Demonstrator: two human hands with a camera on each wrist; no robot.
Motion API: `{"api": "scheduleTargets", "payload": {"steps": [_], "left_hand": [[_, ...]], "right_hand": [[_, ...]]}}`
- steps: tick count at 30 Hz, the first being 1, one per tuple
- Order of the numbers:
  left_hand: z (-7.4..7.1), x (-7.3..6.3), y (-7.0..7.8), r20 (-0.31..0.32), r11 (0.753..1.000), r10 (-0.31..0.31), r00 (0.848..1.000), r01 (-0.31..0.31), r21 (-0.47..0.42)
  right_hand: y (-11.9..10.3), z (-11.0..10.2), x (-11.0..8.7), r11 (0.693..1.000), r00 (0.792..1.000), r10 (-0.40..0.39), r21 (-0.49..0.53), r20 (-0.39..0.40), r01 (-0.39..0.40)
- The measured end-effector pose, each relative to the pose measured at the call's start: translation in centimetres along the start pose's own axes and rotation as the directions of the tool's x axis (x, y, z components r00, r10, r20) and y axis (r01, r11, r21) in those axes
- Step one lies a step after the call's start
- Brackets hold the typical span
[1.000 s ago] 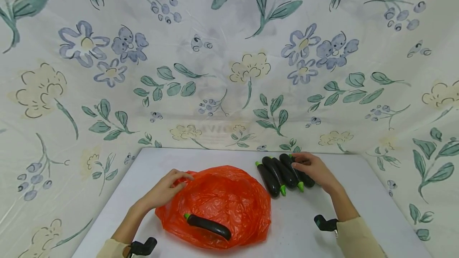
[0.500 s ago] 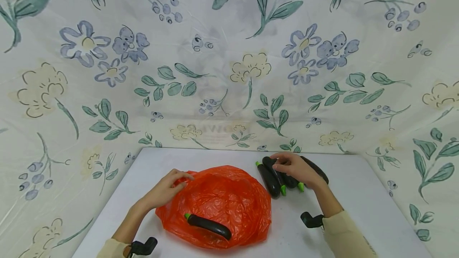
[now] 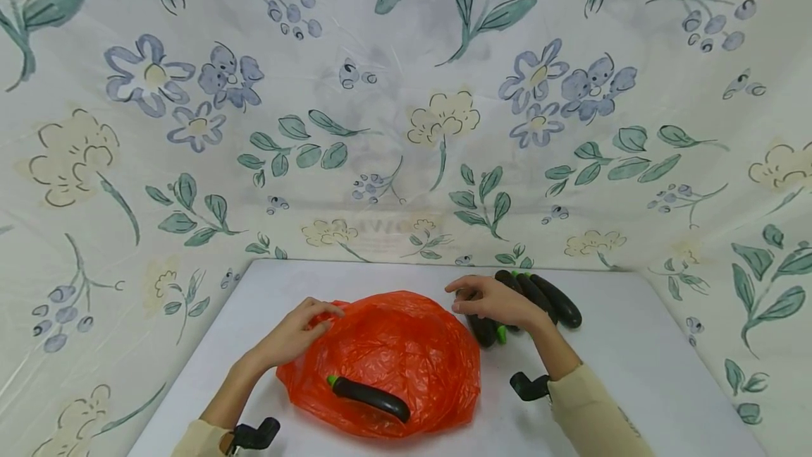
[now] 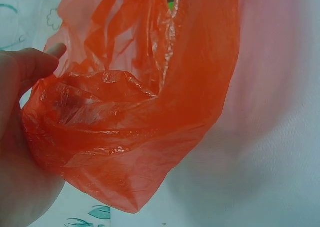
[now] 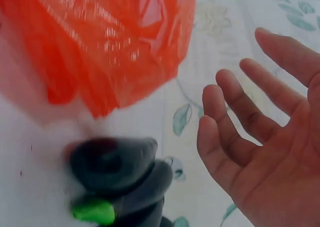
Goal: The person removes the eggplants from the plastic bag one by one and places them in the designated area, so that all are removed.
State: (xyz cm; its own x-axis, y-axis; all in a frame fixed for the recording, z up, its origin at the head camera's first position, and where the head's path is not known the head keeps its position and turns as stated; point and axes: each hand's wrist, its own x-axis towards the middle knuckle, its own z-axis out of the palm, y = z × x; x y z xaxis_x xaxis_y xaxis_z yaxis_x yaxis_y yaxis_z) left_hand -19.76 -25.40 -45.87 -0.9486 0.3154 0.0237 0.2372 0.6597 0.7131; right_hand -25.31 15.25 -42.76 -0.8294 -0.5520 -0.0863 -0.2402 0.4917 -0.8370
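Observation:
A red plastic bag lies spread in the middle of the white table. My left hand holds its left edge; the left wrist view shows the film bunched beside the thumb. One dark eggplant with a green stem end lies within the bag's outline, toward the near side. Right of the bag, several more eggplants lie side by side. Over the left ones hovers my right hand, fingers spread and palm bare. It partly hides them from the head camera.
Behind the white table hangs a floral cloth, which also covers both sides. A black wrist camera sits on the left wrist and another black camera on the right.
My right hand has moved left across the row of eggplants, from the right end to the left one, uncovering those on the right. The left hand and the bag stay put.

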Motion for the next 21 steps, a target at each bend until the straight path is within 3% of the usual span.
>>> {"api": "scheduleTargets", "payload": {"steps": [11,21], "left_hand": [[0.0,0.1,0.1,0.003,1.000,-0.017,1.000,0.017,-0.004],[0.0,0.0,0.1,0.003,1.000,-0.018,1.000,0.018,-0.006]], "right_hand": [[-2.3,2.8,1.7,0.998,0.984,-0.015,-0.065,0.176,0.027],[-4.3,4.6,2.5,0.989,0.910,0.031,-0.147,0.414,0.033]]}}
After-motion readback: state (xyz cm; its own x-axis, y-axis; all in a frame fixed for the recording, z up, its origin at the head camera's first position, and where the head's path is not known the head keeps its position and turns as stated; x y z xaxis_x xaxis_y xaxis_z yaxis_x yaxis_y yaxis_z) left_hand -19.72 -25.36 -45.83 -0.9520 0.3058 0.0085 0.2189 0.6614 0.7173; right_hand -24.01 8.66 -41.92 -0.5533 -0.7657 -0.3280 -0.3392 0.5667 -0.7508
